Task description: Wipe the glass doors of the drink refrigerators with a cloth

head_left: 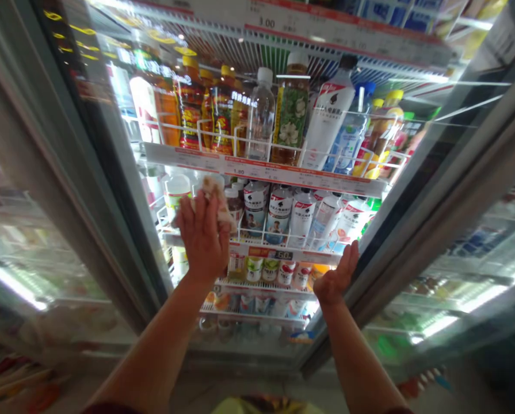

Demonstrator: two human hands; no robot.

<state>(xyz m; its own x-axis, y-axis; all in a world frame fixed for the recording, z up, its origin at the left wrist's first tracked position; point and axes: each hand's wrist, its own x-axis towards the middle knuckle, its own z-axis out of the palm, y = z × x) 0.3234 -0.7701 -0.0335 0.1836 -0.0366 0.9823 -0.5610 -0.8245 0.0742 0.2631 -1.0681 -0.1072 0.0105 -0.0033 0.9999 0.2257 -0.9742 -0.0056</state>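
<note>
My left hand [205, 238] presses a crumpled, pale cloth [223, 204] against the glass door [240, 339] of a drinks fridge. Its fingers are spread over the cloth, which sticks out above and to the right of them. Lower on the right, my right hand [335, 279] has its fingers stretched out beside the right door frame [380, 247]. It holds nothing; whether it touches the glass or the frame I cannot tell. Behind the glass, several white-labelled bottles [278, 213] stand on a shelf between my hands.
An upper shelf holds bottled drinks [289, 115] behind a white wire rail, with a price strip [283, 169] along its front. Small cups [286, 273] sit on a lower shelf. A metal door frame [88, 172] runs down the left, and neighbouring glass doors flank both sides.
</note>
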